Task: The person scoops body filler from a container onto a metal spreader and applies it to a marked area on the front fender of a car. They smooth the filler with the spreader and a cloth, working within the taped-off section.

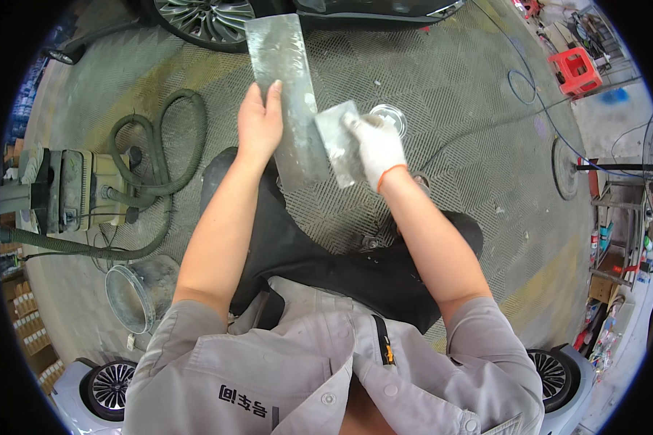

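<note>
My bare left hand [260, 125] is closed on the left edge of a long, grey metal plate [289, 69], its surface smeared with pale marks. My right hand [382, 151], in a white glove with an orange cuff, grips a smaller rectangular metal scraper [337, 148]. The scraper's left edge meets or overlaps the plate's right edge; whether they touch I cannot tell. Just past the gloved hand a round, light-coloured tin [392, 114] stands on the floor, partly covered by that hand.
A dark car's wheel [203, 18] is ahead. To the left lie a thick green hose [196, 130], a vacuum-like machine [87, 185] and a bucket [127, 293] on its side. Cables, a red stool [575, 71] and a round-based stand [564, 168] occupy the right.
</note>
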A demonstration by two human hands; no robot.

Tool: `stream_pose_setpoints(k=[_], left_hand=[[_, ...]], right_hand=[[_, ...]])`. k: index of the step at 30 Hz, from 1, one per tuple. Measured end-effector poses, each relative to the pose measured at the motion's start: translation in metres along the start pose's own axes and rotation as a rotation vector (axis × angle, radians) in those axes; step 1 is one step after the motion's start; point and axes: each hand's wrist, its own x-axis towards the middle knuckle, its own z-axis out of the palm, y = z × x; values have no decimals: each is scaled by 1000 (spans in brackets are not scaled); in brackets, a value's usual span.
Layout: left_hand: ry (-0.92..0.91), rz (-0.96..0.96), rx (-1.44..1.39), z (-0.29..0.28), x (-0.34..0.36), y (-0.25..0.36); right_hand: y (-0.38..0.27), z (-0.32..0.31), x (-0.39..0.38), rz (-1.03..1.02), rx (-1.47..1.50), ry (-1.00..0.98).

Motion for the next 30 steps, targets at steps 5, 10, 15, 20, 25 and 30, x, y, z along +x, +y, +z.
stream_pose_setpoints(k=[5,10,15,20,25,30], left_hand=[[120,-56,-33,-14,4,2],[106,-162,-233,6,-10,10],[58,-297,-236,13,-19,11],[-99,-239,-172,16,-27,15],[-296,-76,46,19,-28,21],[-275,-46,62,21,-28,21]], right_hand=[[20,9,3,136,-131,-211],[17,9,-3,26,-176,-82],[6,15,-15,25,-197,-24],[-1,10,-17,-30,-261,-21],[-3,4,-8,63,-2,87],[-5,-2,-1,44,154,135]])
